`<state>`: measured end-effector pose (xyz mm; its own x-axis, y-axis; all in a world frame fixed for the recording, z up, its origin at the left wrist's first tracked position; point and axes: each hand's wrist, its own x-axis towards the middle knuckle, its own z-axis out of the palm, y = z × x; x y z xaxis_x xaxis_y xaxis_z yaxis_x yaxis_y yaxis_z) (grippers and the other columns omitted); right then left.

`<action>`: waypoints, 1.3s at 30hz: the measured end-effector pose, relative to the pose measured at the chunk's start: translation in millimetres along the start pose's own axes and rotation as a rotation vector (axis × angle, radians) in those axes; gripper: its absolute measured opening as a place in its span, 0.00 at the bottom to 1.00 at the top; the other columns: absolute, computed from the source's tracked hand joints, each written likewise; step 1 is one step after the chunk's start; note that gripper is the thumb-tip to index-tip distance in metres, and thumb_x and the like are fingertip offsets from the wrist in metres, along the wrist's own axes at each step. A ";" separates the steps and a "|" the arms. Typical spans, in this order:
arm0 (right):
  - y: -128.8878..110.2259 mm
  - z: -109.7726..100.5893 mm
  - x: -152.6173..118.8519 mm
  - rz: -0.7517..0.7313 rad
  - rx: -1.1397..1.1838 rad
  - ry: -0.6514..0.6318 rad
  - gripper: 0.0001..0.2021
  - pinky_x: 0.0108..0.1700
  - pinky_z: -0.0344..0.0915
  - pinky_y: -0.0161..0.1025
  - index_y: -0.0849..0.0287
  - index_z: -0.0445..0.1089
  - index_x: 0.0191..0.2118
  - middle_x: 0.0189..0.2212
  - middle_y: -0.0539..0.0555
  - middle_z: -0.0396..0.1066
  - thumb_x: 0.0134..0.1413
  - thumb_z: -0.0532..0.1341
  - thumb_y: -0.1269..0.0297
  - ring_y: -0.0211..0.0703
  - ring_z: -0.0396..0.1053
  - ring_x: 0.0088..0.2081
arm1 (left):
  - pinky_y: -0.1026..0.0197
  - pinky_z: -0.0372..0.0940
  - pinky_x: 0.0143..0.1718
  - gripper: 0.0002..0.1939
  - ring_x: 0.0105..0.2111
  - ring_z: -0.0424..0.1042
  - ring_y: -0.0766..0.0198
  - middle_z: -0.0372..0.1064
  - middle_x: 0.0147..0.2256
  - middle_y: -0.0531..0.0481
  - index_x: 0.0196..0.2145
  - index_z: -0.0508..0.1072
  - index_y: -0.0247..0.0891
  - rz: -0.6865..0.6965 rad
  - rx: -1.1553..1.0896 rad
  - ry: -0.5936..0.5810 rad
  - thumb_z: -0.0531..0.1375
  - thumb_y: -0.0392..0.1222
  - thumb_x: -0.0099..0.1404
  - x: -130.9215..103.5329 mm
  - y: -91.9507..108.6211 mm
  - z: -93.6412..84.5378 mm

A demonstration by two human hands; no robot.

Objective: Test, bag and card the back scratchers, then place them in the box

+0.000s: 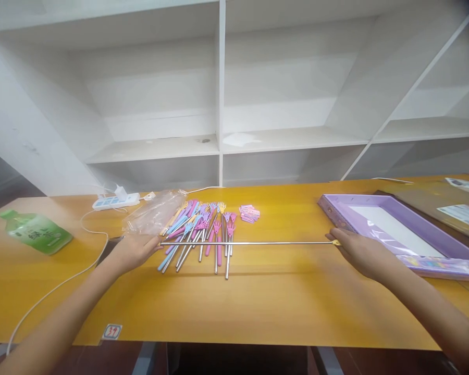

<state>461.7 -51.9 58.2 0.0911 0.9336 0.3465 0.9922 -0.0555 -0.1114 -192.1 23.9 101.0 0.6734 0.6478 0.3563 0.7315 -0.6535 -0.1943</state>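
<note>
Silver metal forms the thin rod (246, 242) of an extended back scratcher, held level above the table (258, 307) and spanning the space between the two hands. The left hand (138, 252) grips one end: forearm reaching forward and inward from the lower left, palm side not visible, fingers together and clamped on the rod. The right hand (355, 252) mirrors it — forearm angled in from the lower right, fingers curled together and closed on the opposite end, where a small yellow tip (336, 242) shows at the fingertips. Both wrists sit at about the same height, and the rod runs nearly straight between them.

Behind and under the rod's left half lies a loose pile of back scratchers (217, 229), hand-shaped heads in pink, purple, blue and yellow mostly pointing away from the person, several silver shafts pointing nearer. Small pink printed cards (249, 213) lie just right of the pile. A clear plastic bag (156, 211) touches its left side. Further left are a white power strip (116, 201) with a cable and a green bottle (37, 232) on its side. A purple open box (398, 224) lies beside the right hand — brown cardboard (422, 195) beyond it. A dark item behind the left wrist is mostly hidden.
</note>
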 end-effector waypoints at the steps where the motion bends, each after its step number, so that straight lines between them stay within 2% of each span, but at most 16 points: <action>1: 2.2 0.5 9.0 0.001 -0.011 -0.017 0.08 0.34 0.60 0.41 0.54 0.70 0.40 0.42 0.63 0.77 0.68 0.55 0.61 0.50 0.73 0.34 | 0.65 0.61 0.29 0.17 0.26 0.69 0.64 0.71 0.26 0.50 0.35 0.72 0.40 0.013 -0.006 0.005 0.51 0.49 0.78 6.6 -1.0 2.0; 3: -2.8 -0.1 26.3 0.013 -0.040 -0.054 0.09 0.32 0.58 0.40 0.56 0.70 0.41 0.43 0.64 0.78 0.68 0.53 0.63 0.50 0.74 0.33 | 0.65 0.60 0.28 0.14 0.26 0.69 0.63 0.71 0.26 0.49 0.37 0.73 0.39 0.018 0.013 0.019 0.52 0.45 0.77 21.1 4.0 9.5; 5: -32.0 0.3 38.1 0.021 -0.063 -0.108 0.10 0.31 0.58 0.40 0.58 0.70 0.44 0.46 0.65 0.78 0.69 0.51 0.66 0.50 0.75 0.34 | 0.65 0.58 0.26 0.14 0.25 0.70 0.63 0.72 0.27 0.49 0.37 0.73 0.39 0.024 0.048 0.035 0.52 0.44 0.78 38.7 25.3 24.3; 7: -88.2 6.8 39.7 -0.012 -0.056 -0.194 0.12 0.33 0.60 0.40 0.59 0.69 0.50 0.48 0.66 0.77 0.70 0.49 0.69 0.51 0.77 0.36 | 0.65 0.57 0.25 0.14 0.25 0.70 0.63 0.72 0.26 0.48 0.37 0.72 0.38 0.073 0.045 0.025 0.52 0.43 0.79 59.1 64.2 45.6; 8: -122.3 13.0 36.4 -0.064 -0.042 -0.280 0.13 0.34 0.60 0.39 0.59 0.69 0.51 0.46 0.66 0.77 0.71 0.48 0.70 0.51 0.77 0.36 | 0.64 0.58 0.25 0.14 0.24 0.71 0.63 0.72 0.26 0.48 0.36 0.72 0.38 0.098 0.028 -0.003 0.51 0.42 0.79 69.4 87.6 57.3; 10: -187.9 30.3 24.5 -0.156 -0.010 -0.318 0.11 0.33 0.60 0.37 0.57 0.68 0.50 0.44 0.63 0.77 0.73 0.49 0.68 0.48 0.78 0.35 | 0.64 0.59 0.24 0.13 0.25 0.73 0.62 0.72 0.27 0.47 0.36 0.71 0.37 0.133 0.006 -0.031 0.52 0.39 0.78 86.9 132.3 78.4; 12: -232.2 49.1 11.2 -0.211 0.004 -0.342 0.10 0.32 0.59 0.36 0.58 0.68 0.48 0.42 0.62 0.76 0.74 0.50 0.67 0.47 0.78 0.34 | 0.63 0.61 0.25 0.12 0.27 0.76 0.59 0.73 0.29 0.44 0.37 0.71 0.36 0.148 0.005 -0.042 0.53 0.41 0.79 97.1 162.9 92.4; 13: -243.3 57.2 5.8 -0.234 0.012 -0.350 0.10 0.32 0.58 0.36 0.58 0.68 0.47 0.41 0.61 0.76 0.75 0.50 0.67 0.47 0.78 0.34 | 0.63 0.62 0.25 0.13 0.27 0.76 0.59 0.73 0.29 0.44 0.37 0.71 0.35 0.148 0.010 -0.045 0.53 0.42 0.79 99.2 170.9 96.1; 15: -246.7 68.6 -1.2 -0.267 0.026 -0.365 0.09 0.32 0.57 0.35 0.59 0.68 0.47 0.41 0.60 0.75 0.74 0.51 0.68 0.46 0.78 0.34 | 0.62 0.63 0.25 0.14 0.27 0.77 0.57 0.73 0.29 0.43 0.38 0.72 0.35 0.155 0.017 -0.061 0.52 0.44 0.79 98.9 175.2 98.2; 20: -222.9 77.1 -5.2 -0.310 0.069 -0.378 0.08 0.30 0.53 0.37 0.57 0.68 0.47 0.42 0.59 0.75 0.74 0.51 0.68 0.46 0.78 0.34 | 0.59 0.64 0.25 0.16 0.28 0.77 0.55 0.73 0.29 0.42 0.38 0.72 0.34 0.166 -0.001 -0.125 0.50 0.44 0.80 94.9 169.3 95.7; 24: -217.5 85.4 -6.5 -0.292 0.113 -0.360 0.10 0.32 0.53 0.37 0.58 0.68 0.47 0.44 0.58 0.76 0.75 0.49 0.64 0.44 0.76 0.35 | 0.57 0.66 0.28 0.15 0.31 0.78 0.53 0.75 0.33 0.41 0.40 0.72 0.34 0.109 -0.062 -0.185 0.53 0.48 0.79 98.3 177.8 96.5; 29: -201.8 97.9 -6.4 -0.178 0.490 -0.317 0.05 0.39 0.59 0.37 0.56 0.67 0.44 0.43 0.55 0.77 0.67 0.55 0.66 0.46 0.75 0.41 | 0.58 0.67 0.34 0.13 0.37 0.78 0.56 0.76 0.39 0.44 0.43 0.70 0.37 -0.016 -0.180 -0.182 0.54 0.49 0.79 101.0 184.7 88.2; 33: -187.9 105.0 0.2 -0.047 0.721 -0.273 0.05 0.41 0.62 0.39 0.55 0.66 0.42 0.40 0.54 0.76 0.61 0.56 0.65 0.48 0.72 0.39 | 0.58 0.69 0.40 0.07 0.42 0.77 0.56 0.76 0.42 0.45 0.47 0.70 0.39 -0.040 -0.364 -0.140 0.54 0.41 0.78 97.2 185.8 80.1; 35: -185.2 109.8 4.1 0.047 0.918 -0.230 0.10 0.40 0.63 0.40 0.54 0.65 0.45 0.38 0.53 0.74 0.58 0.58 0.63 0.48 0.71 0.37 | 0.57 0.69 0.42 0.08 0.42 0.77 0.57 0.76 0.45 0.45 0.51 0.70 0.40 -0.073 -0.509 -0.127 0.55 0.38 0.77 93.0 187.3 79.9; 37: -186.1 114.1 6.1 0.147 1.138 -0.217 0.15 0.35 0.62 0.39 0.54 0.62 0.50 0.36 0.51 0.71 0.58 0.57 0.59 0.44 0.68 0.31 | 0.58 0.70 0.43 0.09 0.42 0.76 0.58 0.75 0.47 0.45 0.52 0.69 0.40 -0.155 -0.651 -0.084 0.55 0.38 0.76 88.1 190.5 83.4; 39: -190.6 115.6 4.4 0.178 1.278 -0.279 0.15 0.29 0.59 0.37 0.55 0.61 0.50 0.33 0.49 0.69 0.61 0.55 0.55 0.40 0.61 0.24 | 0.57 0.70 0.43 0.07 0.41 0.75 0.59 0.74 0.45 0.45 0.50 0.69 0.40 -0.262 -0.743 -0.025 0.55 0.39 0.77 83.6 196.1 89.5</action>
<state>263.2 3.7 -26.7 0.0382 0.9980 0.0503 0.1761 0.0429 -0.9834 17.2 -15.1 10.9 0.4979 0.8196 0.2834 0.6094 -0.5631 0.5582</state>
